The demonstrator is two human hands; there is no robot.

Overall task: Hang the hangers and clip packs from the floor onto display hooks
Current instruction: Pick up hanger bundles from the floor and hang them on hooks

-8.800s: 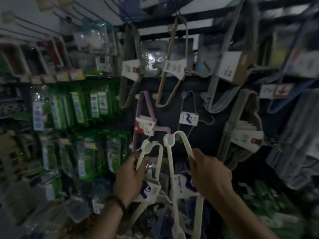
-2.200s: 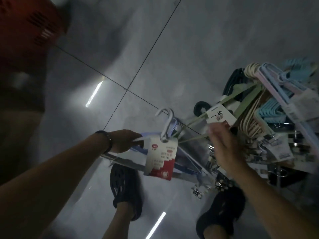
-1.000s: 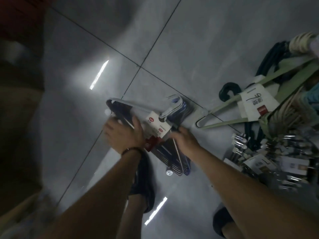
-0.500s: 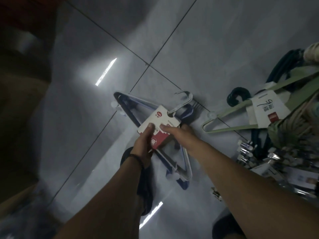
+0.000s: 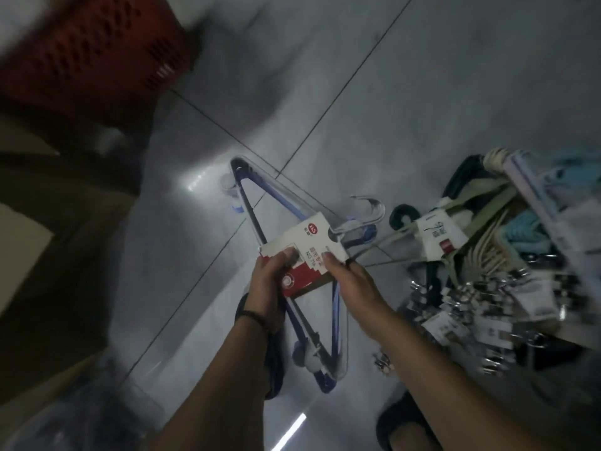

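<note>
A pack of blue and clear hangers with a white and red card label is held above the grey tiled floor. My left hand pinches the label's lower left, thumb on its face. My right hand grips the label's right edge. The pack's hooks point right. A green hanger pack with a white tag lies on the floor to the right. Beside it lie cream hangers, light blue hangers and metal clip packs.
A red perforated basket stands at the upper left, with brown cardboard below it. My feet in dark shoes are on the tiles beneath the pack. The display hooks are out of view.
Both hands have lifted the blue hanger pack by its label, closer to the camera. The view has swung, and the red basket has come into sight.
</note>
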